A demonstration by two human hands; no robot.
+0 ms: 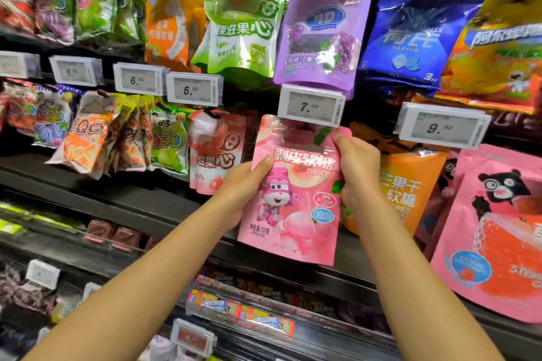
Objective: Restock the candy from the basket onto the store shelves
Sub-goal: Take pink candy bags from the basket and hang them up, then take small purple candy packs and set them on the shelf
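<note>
The store shelves (164, 199) fill the view, hung with rows of candy bags on pegs with price tags clipped at their ends. The step in hand looks to be hanging one bag: a pink candy pouch (293, 199) is held up just below the price tag (311, 108) marked 7.00, between a pale pink bag (215, 152) and an orange bag (407, 187). The next move probably calls for lining the pouch's top hole with the peg behind that tag; the hole itself is hidden. The left hand (243, 187) pinches the pouch's left edge, the right hand (357, 170) grips its upper right corner, the pouch spanning between them.
</note>
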